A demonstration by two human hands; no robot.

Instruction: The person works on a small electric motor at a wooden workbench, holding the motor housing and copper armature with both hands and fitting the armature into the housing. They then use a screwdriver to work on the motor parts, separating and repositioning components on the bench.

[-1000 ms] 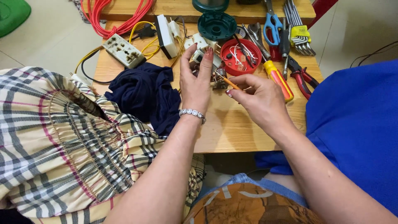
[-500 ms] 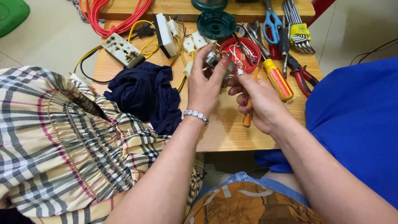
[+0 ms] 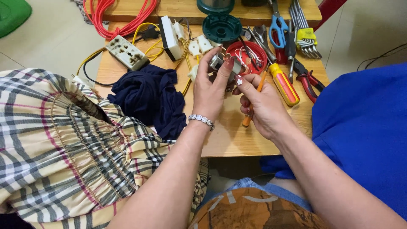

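**Both hands working a small part over the table**

The left hand (image 3: pixel 210 91) is pinching a small metal part (image 3: pixel 220 63), possibly a socket insert, between thumb and fingertips above the wooden table (image 3: pixel 229 140). The right hand (image 3: pixel 260 106) is curling closed around an orange-handled screwdriver (image 3: pixel 252 101), its index finger touching the part. A red bowl (image 3: pixel 248 53) is sitting just behind, a dark blue cloth (image 3: pixel 148 95) lying to the left.

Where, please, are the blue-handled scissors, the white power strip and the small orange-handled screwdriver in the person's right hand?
Blue-handled scissors (image 3: pixel 278 26): head view, on a blue handle loop.
White power strip (image 3: pixel 126 52): head view, on its socket face.
Orange-handled screwdriver (image 3: pixel 247 120): head view, on the handle end below the right hand (image 3: pixel 263 106).
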